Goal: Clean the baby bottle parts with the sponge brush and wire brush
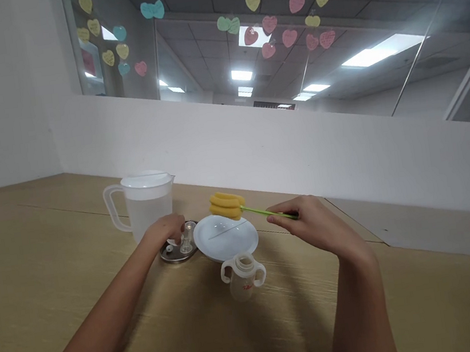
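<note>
My right hand (303, 218) grips the thin green handle of a bottle brush with a yellow sponge head (227, 205). The sponge is held over the far edge of a white bowl (227, 249). At the left, my left hand (171, 229) reaches down with curled fingers over a round metal tray (180, 257). Something pale shows beneath those fingers, but its kind is unclear. A clear plastic bottle part (188, 237) and a small white piece (169, 249) lie on the tray. In front of the bowl stands an uncapped baby bottle (244, 281) with two handles.
A translucent lidded pitcher (150, 204) holding clear liquid stands behind my left hand. All of this rests on a wood-coloured table (152, 337). A white wall (222, 143) rises at the back, with a window above bearing heart-shaped notes (296, 3).
</note>
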`<state>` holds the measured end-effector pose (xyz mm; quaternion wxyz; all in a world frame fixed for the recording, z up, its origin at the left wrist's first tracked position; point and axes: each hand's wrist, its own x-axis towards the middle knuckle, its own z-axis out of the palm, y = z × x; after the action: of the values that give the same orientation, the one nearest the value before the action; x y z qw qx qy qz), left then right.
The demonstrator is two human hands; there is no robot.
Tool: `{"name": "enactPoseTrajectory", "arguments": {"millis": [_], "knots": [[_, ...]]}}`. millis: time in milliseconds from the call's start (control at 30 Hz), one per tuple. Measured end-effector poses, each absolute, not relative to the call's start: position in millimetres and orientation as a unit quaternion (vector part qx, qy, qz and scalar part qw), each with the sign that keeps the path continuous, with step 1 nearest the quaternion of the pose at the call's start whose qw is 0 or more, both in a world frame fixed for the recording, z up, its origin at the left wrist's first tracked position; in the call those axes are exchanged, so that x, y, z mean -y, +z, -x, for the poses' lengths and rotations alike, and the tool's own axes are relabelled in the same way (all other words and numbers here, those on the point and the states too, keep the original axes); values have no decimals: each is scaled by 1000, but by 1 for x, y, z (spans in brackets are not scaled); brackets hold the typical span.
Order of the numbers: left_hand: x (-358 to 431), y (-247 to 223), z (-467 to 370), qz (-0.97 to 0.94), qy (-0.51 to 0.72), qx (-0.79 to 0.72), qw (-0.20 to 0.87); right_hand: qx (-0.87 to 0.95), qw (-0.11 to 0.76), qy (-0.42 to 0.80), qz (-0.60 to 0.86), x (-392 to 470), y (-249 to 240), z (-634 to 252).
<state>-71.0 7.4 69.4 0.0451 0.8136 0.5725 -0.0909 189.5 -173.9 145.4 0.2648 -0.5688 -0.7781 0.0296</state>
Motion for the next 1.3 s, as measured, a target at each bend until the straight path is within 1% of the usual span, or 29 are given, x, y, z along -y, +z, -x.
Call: {"name": "enactPoseTrajectory", "arguments": {"millis": [167,467,667,767,933,967,1033,1100,1167,1300], "knots": [[-2,71,63,-834,-62,-548,31,778,262,34,571,173,145,-190],[-5,51,52,-828,-80,-555,18,780,263,45,566,172,145,-189],[1,43,42,-825,-77,-560,0,775,261,26,574,173,145,-189],[7,50,40,-820,-80,-567,-8,779,262,32,569,174,145,-189],[43,85,35,-823,-67,-564,-34,777,271,33,568,175,146,-192],[54,91,31,-834,-56,-548,-32,774,272,30,570,175,146,-192],[76,99,20,-895,-2,-446,24,770,274,25,576,176,147,-195],[91,98,8,-928,13,-365,72,766,277,22,579,177,147,-197],[97,91,-3,-940,11,-325,100,764,281,16,580,178,147,-198],[87,75,-13,-942,1,-301,146,761,287,13,581,179,146,-201]]}}
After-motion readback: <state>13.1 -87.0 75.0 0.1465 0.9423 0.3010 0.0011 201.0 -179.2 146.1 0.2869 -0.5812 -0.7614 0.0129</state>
